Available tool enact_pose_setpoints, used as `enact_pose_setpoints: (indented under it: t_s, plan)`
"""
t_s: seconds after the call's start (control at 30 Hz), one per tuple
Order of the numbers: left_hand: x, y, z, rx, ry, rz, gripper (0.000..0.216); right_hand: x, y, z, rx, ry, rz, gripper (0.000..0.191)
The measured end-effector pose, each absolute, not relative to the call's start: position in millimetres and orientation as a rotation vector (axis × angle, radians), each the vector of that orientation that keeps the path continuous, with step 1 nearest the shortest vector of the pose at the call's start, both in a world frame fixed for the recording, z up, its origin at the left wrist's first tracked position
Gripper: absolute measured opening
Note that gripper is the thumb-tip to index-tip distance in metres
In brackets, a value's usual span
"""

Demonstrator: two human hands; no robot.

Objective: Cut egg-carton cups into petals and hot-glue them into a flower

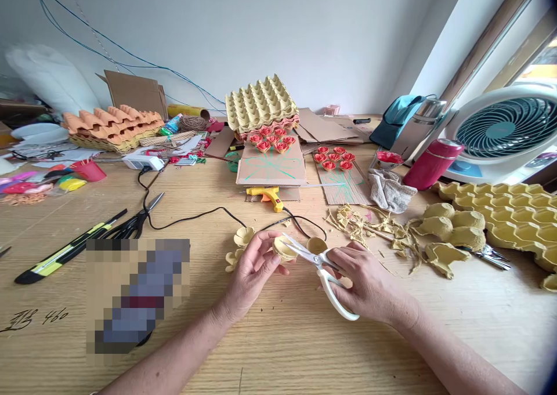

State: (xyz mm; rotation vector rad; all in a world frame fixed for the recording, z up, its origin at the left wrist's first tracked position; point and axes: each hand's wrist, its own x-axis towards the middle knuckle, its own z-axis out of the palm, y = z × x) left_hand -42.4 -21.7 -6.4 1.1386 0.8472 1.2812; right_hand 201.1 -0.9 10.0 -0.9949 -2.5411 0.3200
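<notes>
My left hand (255, 264) pinches a small yellow egg-carton cup (285, 250) between thumb and fingers. In my right hand (365, 279) is a pair of scissors (335, 296) with white handles, its blades partly spread at the cup's rim. Another round carton cup (317, 245) sits on the table just behind the scissors. Beside my left hand are petal-cut carton cups (243, 236), partly hidden by the fingers. Torn carton scraps (357, 224) lie beyond my right hand, near several uncut carton cups (437, 227).
A yellow glue gun (272, 198) and its black cord lie ahead. Red-edged paper flowers (272, 140) rest on cardboard. Egg trays (261, 102) are stacked at the back, with more (513, 215) at right. Left are a utility knife (72, 247) and black scissors (139, 218). A fan (500, 131) stands right.
</notes>
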Motion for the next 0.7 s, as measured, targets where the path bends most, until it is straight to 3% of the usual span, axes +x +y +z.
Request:
enact_pose_setpoints:
  t_s: [0.3, 0.7]
  plan:
    - [-40.6, -23.0, -8.8, 1.142, 0.880, 1.285, 0.039, 195.7, -4.2, 14.8, -1.053, -2.573, 0.114, 0.020]
    - [-38.6, -25.7, -4.8, 1.187, 0.922, 1.246, 0.037, 196.9, -5.1, 14.3, -1.000, -2.586, 0.120, 0.016]
